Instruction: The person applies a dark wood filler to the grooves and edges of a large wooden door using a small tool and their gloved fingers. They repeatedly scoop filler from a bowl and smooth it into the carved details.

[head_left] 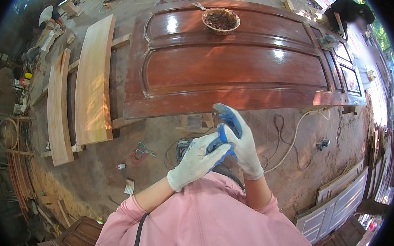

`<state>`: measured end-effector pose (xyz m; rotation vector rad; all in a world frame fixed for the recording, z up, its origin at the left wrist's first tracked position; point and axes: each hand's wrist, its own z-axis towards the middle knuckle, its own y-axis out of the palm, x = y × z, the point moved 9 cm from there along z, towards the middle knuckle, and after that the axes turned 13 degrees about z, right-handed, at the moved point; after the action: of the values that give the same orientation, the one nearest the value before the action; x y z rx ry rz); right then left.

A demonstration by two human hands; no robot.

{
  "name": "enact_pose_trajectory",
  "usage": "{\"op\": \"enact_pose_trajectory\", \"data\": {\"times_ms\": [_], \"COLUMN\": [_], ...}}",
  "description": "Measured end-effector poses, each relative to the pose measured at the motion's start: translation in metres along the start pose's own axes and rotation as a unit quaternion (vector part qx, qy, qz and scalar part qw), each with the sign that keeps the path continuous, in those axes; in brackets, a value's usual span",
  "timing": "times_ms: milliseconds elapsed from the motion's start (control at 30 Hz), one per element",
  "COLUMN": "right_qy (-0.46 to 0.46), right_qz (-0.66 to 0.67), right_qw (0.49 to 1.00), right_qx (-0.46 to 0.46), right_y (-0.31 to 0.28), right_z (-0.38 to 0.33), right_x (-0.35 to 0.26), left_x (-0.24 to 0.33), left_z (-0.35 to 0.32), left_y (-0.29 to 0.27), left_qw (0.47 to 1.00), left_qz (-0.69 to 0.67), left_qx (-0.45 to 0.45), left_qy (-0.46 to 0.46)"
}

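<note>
My left hand (197, 162) is closed in a grip on the fingers of my right hand (239, 142), tugging its white-and-blue glove. The varnished door (237, 66) lies ahead, long axis left to right, right hand nearer. I cannot tell whether the right hand holds anything.

One head-worn fisheye view looks steeply down from above. Nearest are the gloved hands; the glossy reddish-brown wooden door (238, 62) lies farther ahead.

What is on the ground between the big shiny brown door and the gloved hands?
In the head view, small wooden blocks and bare dirt lie between the glossy reddish-brown wooden door and the gloved hands.
</note>
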<state>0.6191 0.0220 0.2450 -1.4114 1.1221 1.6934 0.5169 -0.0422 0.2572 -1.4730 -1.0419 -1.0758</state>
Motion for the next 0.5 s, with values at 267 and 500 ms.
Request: {"op": "enact_pose_trajectory", "data": {"times_ms": [267, 500], "right_qy": [-0.155, -0.041], "right_qz": [-0.237, -0.044], "right_qw": [0.946, 0.965], "right_qx": [0.157, 0.254], "right_y": [-0.015, -0.064], "right_z": [0.006, 0.047], "right_x": [-0.033, 0.011], "left_x": [0.008, -0.085], "left_z": [-0.004, 0.016], "left_y": [-0.004, -0.083], "left_qw": [0.982, 0.998], "left_qz": [0.045, 0.036], "left_qx": [-0.135, 0.03], "left_qy": [0.127, -0.048]}}
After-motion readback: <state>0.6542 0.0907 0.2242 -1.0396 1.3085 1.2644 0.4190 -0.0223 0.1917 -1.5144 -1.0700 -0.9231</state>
